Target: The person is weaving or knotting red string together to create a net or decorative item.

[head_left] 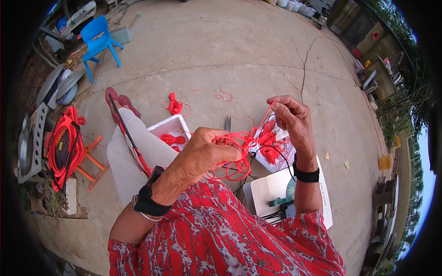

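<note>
Concrete ground [230, 55] spreads out around the seated person, a crack running across it and loose scraps of red string lying on it. Up in front of the lap is the red cord [243, 138], a loose tangle of loops held in the air between both hands. The left hand [207, 149] has its fingers closed around the gathered loops. The right hand [295, 120], higher and farther right, pinches one strand between thumb and forefinger, and that strand runs fairly straight down to the tangle. The step in hand looks like separating a single length from the loops; the next move seems to call for a firm left hold and a gentle right pull, lest a loop tighten into a knot.

Beyond the hands stand two white foam boxes, the left box [162, 124] and the right box [266, 164], each with more red cord inside. Between them, metal blades [228, 123] point away from the person. Farther out are a small red bundle [175, 105] on the ground and a blue plastic chair [95, 41].
</note>
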Demonstrator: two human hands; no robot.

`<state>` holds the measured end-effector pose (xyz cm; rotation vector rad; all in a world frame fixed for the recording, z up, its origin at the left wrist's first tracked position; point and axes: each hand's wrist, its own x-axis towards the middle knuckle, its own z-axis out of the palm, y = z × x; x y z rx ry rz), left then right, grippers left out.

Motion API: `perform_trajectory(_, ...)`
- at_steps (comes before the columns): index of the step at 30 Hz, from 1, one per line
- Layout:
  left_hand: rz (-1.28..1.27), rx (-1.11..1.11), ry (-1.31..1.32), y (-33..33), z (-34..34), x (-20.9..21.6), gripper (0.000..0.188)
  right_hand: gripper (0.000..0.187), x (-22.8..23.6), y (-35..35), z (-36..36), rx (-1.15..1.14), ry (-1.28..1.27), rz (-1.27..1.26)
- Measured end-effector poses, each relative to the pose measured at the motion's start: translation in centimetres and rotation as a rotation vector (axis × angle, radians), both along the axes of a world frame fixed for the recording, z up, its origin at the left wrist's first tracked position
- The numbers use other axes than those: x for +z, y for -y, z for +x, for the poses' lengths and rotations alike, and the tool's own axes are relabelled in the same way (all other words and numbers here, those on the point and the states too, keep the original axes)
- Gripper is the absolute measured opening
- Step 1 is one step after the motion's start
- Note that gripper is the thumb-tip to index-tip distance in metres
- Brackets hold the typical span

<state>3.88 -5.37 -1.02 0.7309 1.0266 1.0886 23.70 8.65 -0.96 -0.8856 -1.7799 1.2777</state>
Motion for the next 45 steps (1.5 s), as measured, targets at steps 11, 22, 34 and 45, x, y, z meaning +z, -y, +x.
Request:
perform_trajectory(11,0.086,-0.099,-0.189,-0.2,0.0,-1.5,0.032,0.017,-0.5,-0.3,-0.7,0.038,-0.008,0.006)
perform_trajectory(22,0.003,0.006,0.017,0.2,0.1,-1.2,0.026,0.02,-1.2,-0.2,0.8,0.1,0.109,-0.113)
perform_trajectory(34,-0.081,0.047,0.172,-0.2,-0.2,-1.8,0.012,0.024,-1.6,2.7,1.2,-0.092,0.269,0.226)
perform_trajectory(45,-0.043,0.047,0.182,-0.6,0.2,-2.4,0.016,0.014,-1.2,9.1,-1.3,-0.011,0.169,0.244)
